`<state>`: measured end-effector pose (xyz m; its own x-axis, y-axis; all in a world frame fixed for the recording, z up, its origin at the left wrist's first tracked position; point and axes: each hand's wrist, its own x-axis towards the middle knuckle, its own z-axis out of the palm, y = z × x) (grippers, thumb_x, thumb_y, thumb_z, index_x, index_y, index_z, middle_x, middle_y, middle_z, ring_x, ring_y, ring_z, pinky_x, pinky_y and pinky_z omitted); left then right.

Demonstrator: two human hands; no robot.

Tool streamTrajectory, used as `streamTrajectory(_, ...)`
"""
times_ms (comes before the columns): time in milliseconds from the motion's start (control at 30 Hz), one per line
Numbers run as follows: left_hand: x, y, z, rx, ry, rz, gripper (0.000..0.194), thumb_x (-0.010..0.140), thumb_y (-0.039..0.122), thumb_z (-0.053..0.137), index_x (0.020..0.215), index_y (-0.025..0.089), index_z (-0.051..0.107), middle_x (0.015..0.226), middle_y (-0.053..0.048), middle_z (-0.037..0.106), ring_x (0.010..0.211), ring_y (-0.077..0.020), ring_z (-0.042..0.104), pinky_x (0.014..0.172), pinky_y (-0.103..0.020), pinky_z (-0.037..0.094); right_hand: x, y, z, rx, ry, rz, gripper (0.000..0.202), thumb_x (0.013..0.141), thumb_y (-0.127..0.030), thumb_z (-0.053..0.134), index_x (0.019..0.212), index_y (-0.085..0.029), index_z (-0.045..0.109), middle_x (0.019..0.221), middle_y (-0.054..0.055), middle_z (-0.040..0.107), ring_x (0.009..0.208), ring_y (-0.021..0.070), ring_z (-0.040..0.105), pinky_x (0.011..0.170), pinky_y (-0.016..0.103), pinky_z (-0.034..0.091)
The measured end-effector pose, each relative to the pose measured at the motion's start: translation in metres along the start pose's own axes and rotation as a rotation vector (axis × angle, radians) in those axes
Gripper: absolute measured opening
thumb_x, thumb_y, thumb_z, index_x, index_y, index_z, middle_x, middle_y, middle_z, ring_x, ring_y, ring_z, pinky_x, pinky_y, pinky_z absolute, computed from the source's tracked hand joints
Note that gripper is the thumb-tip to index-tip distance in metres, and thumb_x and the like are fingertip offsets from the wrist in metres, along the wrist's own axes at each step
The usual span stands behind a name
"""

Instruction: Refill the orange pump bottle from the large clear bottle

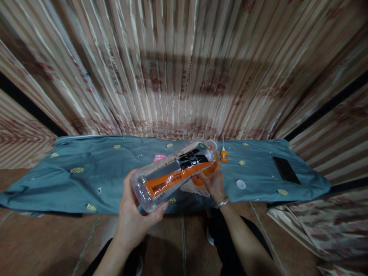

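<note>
A large clear plastic bottle (172,172) with an orange and black label lies tilted in the air, its uncapped neck up to the right. My left hand (138,211) is closed around its base. Behind the neck end, my right hand (214,180) grips an orange container (203,180), mostly hidden by the bottle and my fingers. Whether the bottle's mouth touches the container, I cannot tell. Just right of the neck, an orange pump head (224,154) with a pale tube lies on the cloth. A round white lid (240,184) rests near my right hand.
A teal patterned cloth (94,165) covers the table. On it are a black phone (286,170) at the right, a pink packet (159,157) behind the bottle, and a whitish scalloped-edged piece (195,188) below the container. A striped curtain (178,76) hangs behind; dark posts stand at both sides.
</note>
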<state>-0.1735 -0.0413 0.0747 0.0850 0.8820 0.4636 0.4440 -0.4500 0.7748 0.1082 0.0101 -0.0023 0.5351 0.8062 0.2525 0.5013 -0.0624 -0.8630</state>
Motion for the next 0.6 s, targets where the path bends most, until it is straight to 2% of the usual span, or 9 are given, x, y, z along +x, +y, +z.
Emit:
streamTrajectory(333, -0.0008, 0.0006, 0.0004, 0.026, 0.002, 0.027, 0.080, 0.082, 0.036, 0.085, 0.147, 0.020, 0.041, 0.131, -0.013, 0.071, 0.114, -0.0292, 0.079, 0.096, -0.041, 0.067, -0.0002, -0.0020, -0.0007, 0.023, -0.013, 0.022, 0.063, 0.063, -0.057, 0.077, 0.109, -0.026, 0.048, 0.098, 0.011, 0.078, 0.092, 0.0369, 0.078, 0.077, 0.047, 0.062)
streamTrajectory(600, -0.0004, 0.0036, 0.0011, -0.010, 0.007, -0.018, 0.081, 0.080, 0.038, 0.086, 0.146, 0.019, 0.042, 0.130, -0.013, 0.071, 0.114, -0.0305, 0.078, 0.096, -0.043, 0.067, -0.0006, -0.0017, -0.0005, 0.010, -0.016, 0.027, 0.065, 0.064, -0.060, 0.077, 0.110, -0.026, 0.047, 0.102, 0.012, 0.077, 0.094, 0.0359, 0.077, 0.079, 0.047, 0.061)
